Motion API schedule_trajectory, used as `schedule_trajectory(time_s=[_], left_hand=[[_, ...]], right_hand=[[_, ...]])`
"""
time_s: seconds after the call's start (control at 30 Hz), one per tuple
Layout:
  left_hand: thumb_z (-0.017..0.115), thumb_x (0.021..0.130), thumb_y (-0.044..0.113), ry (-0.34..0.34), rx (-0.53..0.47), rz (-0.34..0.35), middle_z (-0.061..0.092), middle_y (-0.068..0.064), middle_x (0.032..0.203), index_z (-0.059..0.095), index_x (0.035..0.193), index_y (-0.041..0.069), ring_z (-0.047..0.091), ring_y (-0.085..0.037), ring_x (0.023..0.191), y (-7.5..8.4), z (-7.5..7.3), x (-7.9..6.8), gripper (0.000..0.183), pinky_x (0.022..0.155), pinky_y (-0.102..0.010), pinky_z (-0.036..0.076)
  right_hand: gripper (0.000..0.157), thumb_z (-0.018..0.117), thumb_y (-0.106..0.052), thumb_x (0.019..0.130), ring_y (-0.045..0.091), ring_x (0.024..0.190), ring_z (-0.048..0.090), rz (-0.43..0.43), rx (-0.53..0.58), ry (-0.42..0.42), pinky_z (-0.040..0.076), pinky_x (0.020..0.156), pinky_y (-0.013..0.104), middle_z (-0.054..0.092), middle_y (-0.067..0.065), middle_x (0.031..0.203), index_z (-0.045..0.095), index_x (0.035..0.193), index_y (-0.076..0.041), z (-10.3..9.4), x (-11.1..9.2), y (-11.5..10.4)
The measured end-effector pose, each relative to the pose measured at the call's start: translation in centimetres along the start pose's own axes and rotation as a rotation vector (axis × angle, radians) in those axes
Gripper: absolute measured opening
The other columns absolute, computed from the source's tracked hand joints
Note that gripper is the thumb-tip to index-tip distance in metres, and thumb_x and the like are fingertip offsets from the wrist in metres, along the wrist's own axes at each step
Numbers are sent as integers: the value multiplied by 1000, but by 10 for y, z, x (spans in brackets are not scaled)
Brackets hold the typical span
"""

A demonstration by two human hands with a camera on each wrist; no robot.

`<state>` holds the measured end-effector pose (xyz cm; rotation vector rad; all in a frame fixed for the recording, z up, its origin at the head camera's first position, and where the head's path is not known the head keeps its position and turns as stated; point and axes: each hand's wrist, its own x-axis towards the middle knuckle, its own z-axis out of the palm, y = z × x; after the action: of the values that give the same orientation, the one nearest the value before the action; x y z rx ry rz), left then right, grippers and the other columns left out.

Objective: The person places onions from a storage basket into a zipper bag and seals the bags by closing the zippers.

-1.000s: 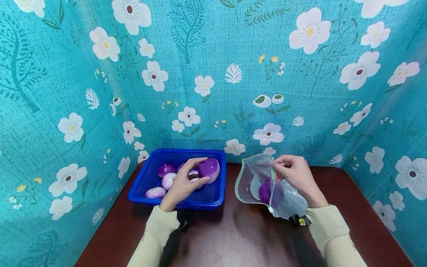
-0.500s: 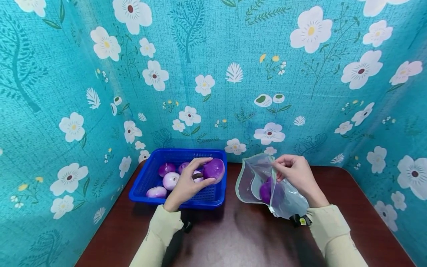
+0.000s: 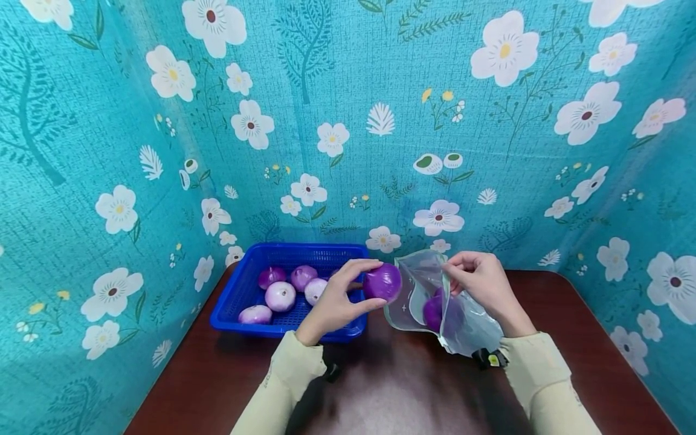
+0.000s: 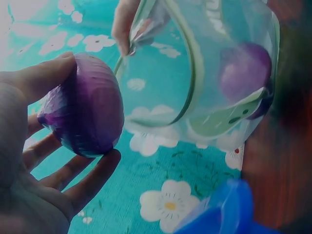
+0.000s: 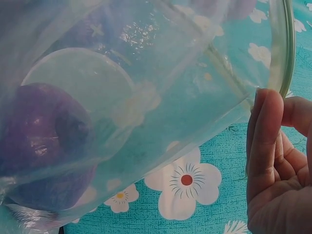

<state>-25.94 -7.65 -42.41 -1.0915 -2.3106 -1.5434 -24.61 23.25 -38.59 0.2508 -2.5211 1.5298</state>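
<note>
Left of the bag (image 3: 405,305), we note onions (image 3: 280,296) in a blue basket (image 3: 250,330). Just beside the bag's mouth, the left hand (image 3: 341,299) grips a purple onion (image 3: 383,283) between thumb and fingers. Inside the bag, we observe another onion (image 3: 433,311); the right hand (image 3: 481,283) pinches the bag's rim.

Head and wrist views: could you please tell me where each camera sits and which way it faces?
Head: worn on the head, facing forward and down at basket, bag and held onion; the left hand and right hand show.
Left wrist: on that wrist, facing the held onion, bag beyond; the left hand and some right fingers show.
Right wrist: on that wrist, facing the bag and bagged onion; the right hand shows, pinching the bag's edge.
Shared: both wrist views show the bag, the bagged onion and right fingers.
</note>
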Motion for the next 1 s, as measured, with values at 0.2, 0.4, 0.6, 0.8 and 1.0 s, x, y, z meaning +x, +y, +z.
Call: schedule_trajectory(time_s=[0.2, 0.4, 0.6, 0.8, 1.0], left_hand=[[84, 89, 26, -50, 44, 34, 53, 4, 148, 56, 146, 27, 57, -16, 131, 4, 17, 5, 63, 100, -34, 57], [85, 88, 31, -67, 107, 59, 53, 4, 151, 58, 145, 28, 56, -15, 135, 5, 23, 4, 63, 102, -32, 56], [88, 85, 28, -78, 113, 94, 53, -4, 154, 59, 145, 24, 53, -16, 139, 3, 23, 2, 67, 105, -35, 54], [90, 81, 19, -90, 92, 124, 53, -11, 152, 60, 144, 13, 58, -20, 134, 1, 26, 2, 69, 103, -41, 56], [88, 84, 24, -76, 134, 88, 55, -3, 150, 61, 143, 14, 63, -21, 125, -1, 23, 0, 66, 102, -36, 56]], right_hand=[[22, 73, -18, 98, 22, 57, 69, -2, -1, 5, 62, 60, 33, 70, 13, 67, 73, 97, 4, -1, 0, -1], [20, 72, -16, 98, 25, 57, 70, 1, 13, 6, 62, 61, 33, 69, 13, 67, 73, 95, 4, 0, 1, -3], [26, 74, -23, 98, 23, 58, 70, -1, 5, 10, 62, 61, 35, 70, 12, 67, 73, 95, 2, -2, 0, -5], [23, 73, -19, 99, 23, 57, 69, -12, 0, 18, 62, 60, 34, 70, 13, 67, 73, 95, 4, -2, 1, -5], [24, 73, -20, 98, 22, 58, 70, -16, -5, 19, 61, 60, 31, 69, 12, 67, 73, 95, 4, -4, 1, -4]])
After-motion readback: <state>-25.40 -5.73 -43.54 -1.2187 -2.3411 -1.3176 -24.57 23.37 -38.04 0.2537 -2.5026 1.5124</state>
